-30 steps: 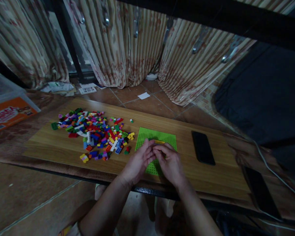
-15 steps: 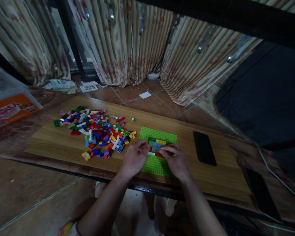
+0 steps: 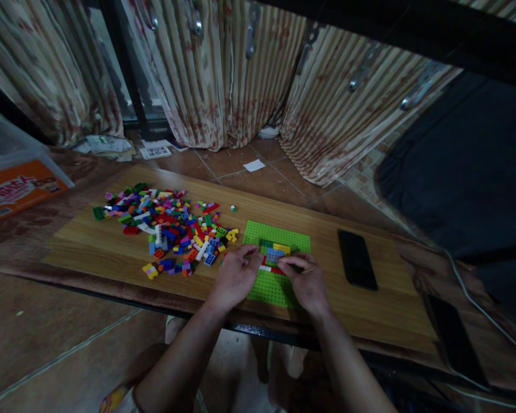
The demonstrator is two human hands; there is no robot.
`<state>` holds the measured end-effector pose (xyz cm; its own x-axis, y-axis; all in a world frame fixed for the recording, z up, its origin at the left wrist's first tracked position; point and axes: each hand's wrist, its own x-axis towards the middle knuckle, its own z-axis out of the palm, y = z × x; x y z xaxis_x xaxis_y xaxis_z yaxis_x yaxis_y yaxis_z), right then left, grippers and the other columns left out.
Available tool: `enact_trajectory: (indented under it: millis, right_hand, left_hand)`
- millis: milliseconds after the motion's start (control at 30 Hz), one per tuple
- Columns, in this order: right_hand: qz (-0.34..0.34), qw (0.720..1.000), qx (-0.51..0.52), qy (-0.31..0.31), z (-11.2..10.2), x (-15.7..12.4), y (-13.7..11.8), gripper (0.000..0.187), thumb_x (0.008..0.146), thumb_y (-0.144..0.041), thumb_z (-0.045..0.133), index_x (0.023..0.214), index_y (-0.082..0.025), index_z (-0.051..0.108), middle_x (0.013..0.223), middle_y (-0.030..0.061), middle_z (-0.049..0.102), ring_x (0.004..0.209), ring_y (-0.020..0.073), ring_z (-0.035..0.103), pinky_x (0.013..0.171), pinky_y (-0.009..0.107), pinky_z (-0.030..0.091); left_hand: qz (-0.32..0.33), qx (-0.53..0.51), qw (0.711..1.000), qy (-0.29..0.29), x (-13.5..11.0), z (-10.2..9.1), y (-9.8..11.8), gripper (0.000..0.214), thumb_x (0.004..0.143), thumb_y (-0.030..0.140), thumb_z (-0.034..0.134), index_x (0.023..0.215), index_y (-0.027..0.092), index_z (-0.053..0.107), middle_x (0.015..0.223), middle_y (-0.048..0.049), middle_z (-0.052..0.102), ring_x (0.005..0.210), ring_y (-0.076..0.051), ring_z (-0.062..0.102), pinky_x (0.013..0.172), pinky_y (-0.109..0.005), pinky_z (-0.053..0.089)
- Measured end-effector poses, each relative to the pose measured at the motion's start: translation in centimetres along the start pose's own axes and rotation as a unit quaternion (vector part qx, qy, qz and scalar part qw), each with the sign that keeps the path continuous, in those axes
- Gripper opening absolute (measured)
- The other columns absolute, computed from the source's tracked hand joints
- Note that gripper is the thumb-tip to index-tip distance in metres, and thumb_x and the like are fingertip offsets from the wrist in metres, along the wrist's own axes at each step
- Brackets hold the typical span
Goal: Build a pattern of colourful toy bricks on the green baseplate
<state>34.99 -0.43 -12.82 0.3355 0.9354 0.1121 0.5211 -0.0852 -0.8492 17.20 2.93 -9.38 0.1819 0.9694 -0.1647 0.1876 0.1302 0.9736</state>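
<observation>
Two bare hands lie at the near edge of the long wooden bench [image 3: 103, 252]. The left hand [image 3: 234, 276] rests on the left edge of a flat green studded plastic baseplate [image 3: 272, 289], fingers curled with the tips against a small build of blue, yellow, red and white plastic bricks [image 3: 274, 254]; whether its grip clasps anything cannot be told. The right hand [image 3: 308, 282] has its grip pinched together, thumb and forefinger, on the near right end of that build, which sits on the middle of the baseplate. Left of the plate spreads a loose heap of many-coloured plastic bricks [image 3: 167, 226]; to the right, well apart, lies a black slab phone [image 3: 356, 259]. Farther off hang striped beige curtains [image 3: 223, 80].
</observation>
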Motion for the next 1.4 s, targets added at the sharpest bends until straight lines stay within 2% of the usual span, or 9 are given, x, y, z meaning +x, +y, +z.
enact_trajectory:
  millis: [233, 800, 967, 1100, 1167, 1300, 1400]
  right_hand:
    - [-0.008, 1.0, -0.009, 0.019, 0.2, -0.2, -0.1, 0.012, 0.071, -0.037, 0.072, 0.075, -0.027, 0.075, 0.096, 0.0045, 0.061, 0.094, 0.022, 0.057, 0.092, 0.041, 0.04]
    - [0.017, 0.998, -0.054, 0.008, 0.2, 0.3, -1.1, 0.008, 0.069, -0.031, 0.067, 0.067, -0.023, 0.071, 0.079, 0.0034, 0.065, 0.086, 0.0223, 0.059, 0.085, 0.039, 0.043]
    - [0.009, 0.999, -0.035, 0.011, 0.1, 0.4, -1.0, 0.011, 0.067, -0.034, 0.069, 0.064, -0.024, 0.07, 0.079, 0.0034, 0.065, 0.084, 0.0215, 0.059, 0.085, 0.038, 0.043]
    - [0.047, 0.999, 0.015, -0.022, -0.9, 0.7, -1.0, 0.02, 0.066, -0.042, 0.07, 0.067, -0.022, 0.071, 0.075, 0.0031, 0.068, 0.078, 0.0209, 0.061, 0.078, 0.036, 0.044]
    - [0.069, 0.995, 0.066, 0.014, -1.5, 0.9, -1.2, 0.024, 0.068, -0.043, 0.069, 0.07, -0.02, 0.071, 0.072, 0.0027, 0.069, 0.072, 0.0192, 0.061, 0.072, 0.034, 0.045]
    - [0.067, 0.98, 0.123, 0.14, -2.0, 1.4, -2.1, 0.024, 0.068, -0.041, 0.069, 0.07, -0.017, 0.068, 0.067, 0.0013, 0.066, 0.065, 0.016, 0.058, 0.066, 0.031, 0.045]
    - [0.047, 0.974, 0.15, 0.166, -1.4, 1.4, -3.1, 0.024, 0.07, -0.04, 0.069, 0.072, -0.016, 0.067, 0.068, 0.0009, 0.065, 0.065, 0.0148, 0.057, 0.066, 0.03, 0.045]
  left_hand:
    - [0.002, -0.004, 1.0, -0.001, 0.1, 0.0, -0.1, 0.029, 0.081, 0.035, 0.057, 0.099, 0.015, 0.068, 0.093, -0.0073, 0.072, 0.076, -0.019, 0.066, 0.069, -0.028, 0.049]
    - [0.013, 0.017, 1.0, 0.003, 0.0, -0.4, -0.3, 0.031, 0.082, 0.034, 0.057, 0.103, 0.015, 0.068, 0.096, -0.0079, 0.072, 0.077, -0.018, 0.065, 0.069, -0.028, 0.049]
    - [0.023, 0.017, 1.0, 0.004, 0.0, -0.9, -0.1, 0.031, 0.082, 0.034, 0.055, 0.102, 0.014, 0.068, 0.097, -0.0074, 0.072, 0.077, -0.018, 0.065, 0.07, -0.028, 0.049]
    - [0.02, 0.015, 0.999, 0.019, 0.0, -1.7, 0.4, 0.03, 0.081, 0.033, 0.057, 0.1, 0.014, 0.069, 0.096, -0.0061, 0.072, 0.081, -0.018, 0.065, 0.074, -0.028, 0.049]
    - [0.025, 0.006, 0.999, 0.025, 0.0, -2.2, 0.6, 0.03, 0.08, 0.034, 0.058, 0.099, 0.014, 0.07, 0.096, -0.0065, 0.072, 0.082, -0.019, 0.065, 0.076, -0.028, 0.049]
    - [0.035, -0.055, 0.996, 0.057, 0.6, -3.2, 0.6, 0.028, 0.076, 0.035, 0.063, 0.094, 0.014, 0.071, 0.092, -0.0069, 0.072, 0.083, -0.019, 0.065, 0.078, -0.029, 0.048]
    - [0.025, -0.12, 0.985, 0.12, 1.1, -4.0, 1.0, 0.029, 0.07, 0.034, 0.069, 0.091, 0.014, 0.071, 0.087, -0.0053, 0.072, 0.081, -0.018, 0.064, 0.076, -0.028, 0.049]
